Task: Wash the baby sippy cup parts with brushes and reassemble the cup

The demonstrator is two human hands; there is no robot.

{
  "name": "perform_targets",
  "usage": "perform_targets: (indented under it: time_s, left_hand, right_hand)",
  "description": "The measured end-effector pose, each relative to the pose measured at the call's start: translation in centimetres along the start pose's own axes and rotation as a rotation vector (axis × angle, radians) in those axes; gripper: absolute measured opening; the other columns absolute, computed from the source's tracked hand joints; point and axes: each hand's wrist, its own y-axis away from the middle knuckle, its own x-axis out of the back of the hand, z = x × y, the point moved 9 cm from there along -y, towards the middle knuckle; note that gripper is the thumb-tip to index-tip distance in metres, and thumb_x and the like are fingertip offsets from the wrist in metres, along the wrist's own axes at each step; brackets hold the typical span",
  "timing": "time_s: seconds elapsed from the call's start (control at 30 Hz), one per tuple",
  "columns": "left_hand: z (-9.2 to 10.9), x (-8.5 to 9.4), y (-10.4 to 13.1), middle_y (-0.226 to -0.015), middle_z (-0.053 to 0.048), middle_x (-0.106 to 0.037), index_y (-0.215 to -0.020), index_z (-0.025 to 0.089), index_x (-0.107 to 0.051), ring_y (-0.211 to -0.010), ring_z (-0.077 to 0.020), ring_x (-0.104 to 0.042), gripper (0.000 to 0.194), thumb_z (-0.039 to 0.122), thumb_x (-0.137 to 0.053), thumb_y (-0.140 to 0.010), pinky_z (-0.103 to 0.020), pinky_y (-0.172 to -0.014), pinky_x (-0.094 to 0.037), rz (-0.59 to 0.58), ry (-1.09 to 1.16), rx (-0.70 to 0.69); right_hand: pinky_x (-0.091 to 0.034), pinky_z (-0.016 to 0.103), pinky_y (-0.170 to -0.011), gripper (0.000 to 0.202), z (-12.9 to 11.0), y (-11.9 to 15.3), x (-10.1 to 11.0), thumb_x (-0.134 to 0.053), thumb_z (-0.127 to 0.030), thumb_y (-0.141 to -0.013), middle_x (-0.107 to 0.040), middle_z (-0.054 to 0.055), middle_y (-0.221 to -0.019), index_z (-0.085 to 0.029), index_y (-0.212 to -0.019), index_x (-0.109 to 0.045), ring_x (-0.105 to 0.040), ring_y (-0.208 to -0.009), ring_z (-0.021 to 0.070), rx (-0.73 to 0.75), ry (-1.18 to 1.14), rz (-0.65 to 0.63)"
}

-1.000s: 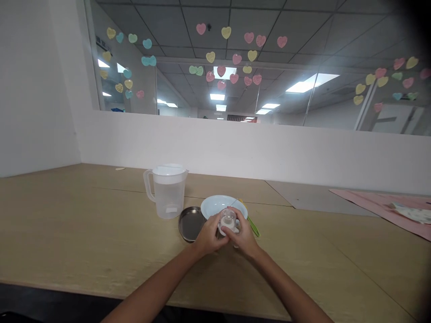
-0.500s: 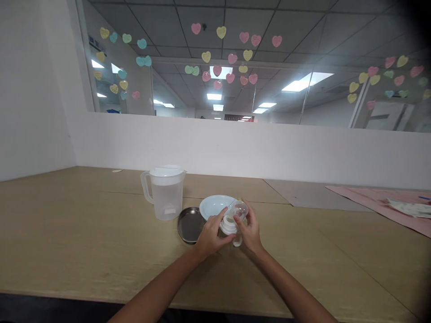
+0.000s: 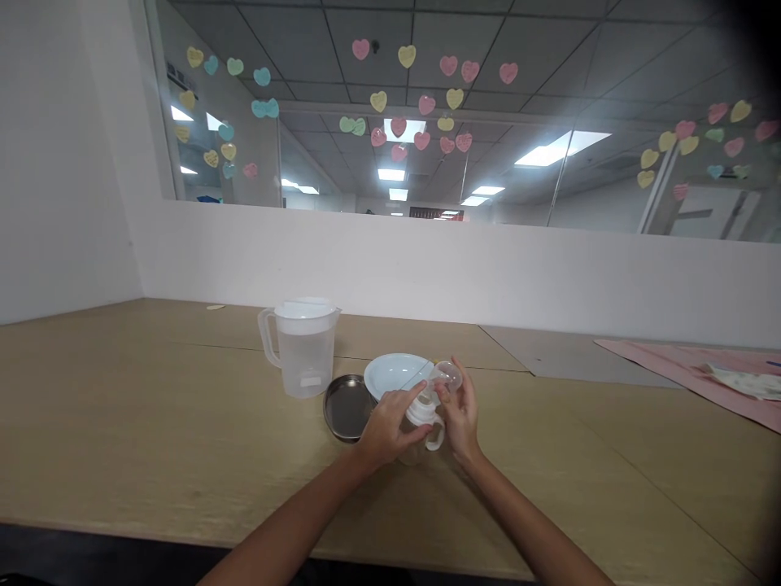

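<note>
A baby bottle (image 3: 420, 413) with a white collar and a white side handle stands in front of me. My left hand (image 3: 390, 423) is wrapped round its collar from the left. In my right hand (image 3: 460, 415) is a clear domed bottle cap (image 3: 448, 375), pinched between thumb and fingers. The cap is tilted, just above and to the right of the bottle's top. Behind the bottle lies a white bowl (image 3: 394, 370), and a dark metal dish (image 3: 346, 407) sits left of it, partly hidden by my left hand.
A translucent lidded pitcher (image 3: 307, 354) stands to the left of the dish. Grey (image 3: 555, 352) and pink sheets (image 3: 647, 358) lie at the back right, the pink one with a patterned item on it. A white wall (image 3: 427, 268) bounds the table's far side.
My right hand has moved the clear cap a little up and right, away from the bottle's collar. My left hand stays on the bottle, and its handle shows more. The view has shifted slightly.
</note>
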Motion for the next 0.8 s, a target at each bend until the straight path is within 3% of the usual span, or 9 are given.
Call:
perform_targets:
  time_s: [0.1, 0.2, 0.27, 0.43, 0.6, 0.7, 0.8]
  left_hand:
    - [0.0, 0.1, 0.1, -0.111, -0.006, -0.056, -0.129, 0.024, -0.031, -0.098, -0.0185, -0.05, 0.058, 0.044, -0.048, -0.077, -0.034, -0.088, -0.039, 0.012, -0.009, -0.018]
    - [-0.3, 0.1, 0.2, -0.109, -0.006, -0.056, -0.129, 0.023, -0.031, -0.097, -0.0186, -0.051, 0.058, 0.044, -0.048, -0.077, -0.034, -0.087, -0.04, 0.008, -0.024, -0.021]
    - [-0.5, 0.1, 0.3, -0.111, -0.007, -0.055, -0.129, 0.022, -0.031, -0.097, -0.019, -0.051, 0.059, 0.044, -0.048, -0.077, -0.034, -0.087, -0.04, -0.001, -0.038, -0.012]
    - [-0.3, 0.3, 0.3, -0.116, -0.008, -0.053, -0.129, 0.022, -0.031, -0.099, -0.0198, -0.051, 0.058, 0.043, -0.048, -0.077, -0.034, -0.087, -0.04, -0.001, -0.057, -0.015]
    - [-0.3, 0.3, 0.3, -0.121, -0.009, -0.05, -0.13, 0.022, -0.03, -0.102, -0.02, -0.05, 0.059, 0.043, -0.047, -0.078, -0.035, -0.088, -0.04, 0.007, -0.059, -0.015]
    - [-0.4, 0.2, 0.3, -0.118, -0.009, -0.052, -0.129, 0.021, -0.031, -0.102, -0.0207, -0.05, 0.059, 0.044, -0.047, -0.077, -0.035, -0.088, -0.04, -0.002, -0.06, -0.008]
    - [-0.4, 0.3, 0.3, -0.118, -0.009, -0.052, -0.13, 0.021, -0.03, -0.103, -0.0212, -0.049, 0.059, 0.044, -0.047, -0.077, -0.035, -0.088, -0.04, -0.003, -0.057, -0.011]
  right_hand:
    - [-0.048, 0.034, -0.079, 0.06, -0.5, -0.6, 0.7, -0.054, -0.04, -0.075, -0.054, 0.012, -0.111, -0.02, -0.127, -0.032, -0.057, -0.092, 0.019, 0.04, 0.025, 0.045]
    - [-0.047, 0.032, -0.077, 0.059, -1.2, -1.6, 3.1, -0.052, -0.038, -0.076, -0.052, 0.01, -0.113, -0.02, -0.128, -0.03, -0.056, -0.092, 0.0173, 0.107, 0.042, 0.23]
    - [-0.047, 0.031, -0.077, 0.059, -1.0, -2.4, 4.2, -0.054, -0.035, -0.074, -0.054, 0.009, -0.109, -0.02, -0.127, -0.033, -0.056, -0.089, 0.0168, 0.119, 0.088, 0.273]
    - [-0.048, 0.032, -0.069, 0.049, 2.6, -3.5, 2.5, -0.056, -0.02, -0.062, -0.059, 0.007, -0.096, -0.018, -0.111, -0.052, -0.056, -0.079, 0.0176, -0.017, 0.327, -0.028]
    - [-0.045, 0.034, -0.08, 0.046, 3.3, -2.8, -0.4, -0.038, -0.008, -0.057, -0.056, 0.004, -0.106, -0.022, -0.095, -0.061, -0.055, -0.09, 0.017, 0.058, 0.381, -0.331]
    - [-0.043, 0.034, -0.085, 0.045, 2.9, -2.3, -1.6, -0.036, -0.007, -0.059, -0.056, 0.003, -0.106, -0.023, -0.091, -0.064, -0.052, -0.1, 0.0171, 0.079, 0.36, -0.453]
    - [-0.04, 0.034, -0.089, 0.039, 2.7, -2.0, -2.0, -0.038, -0.012, -0.07, -0.055, 0.003, -0.111, -0.024, -0.098, -0.062, -0.05, -0.104, 0.017, 0.105, 0.414, -0.502]
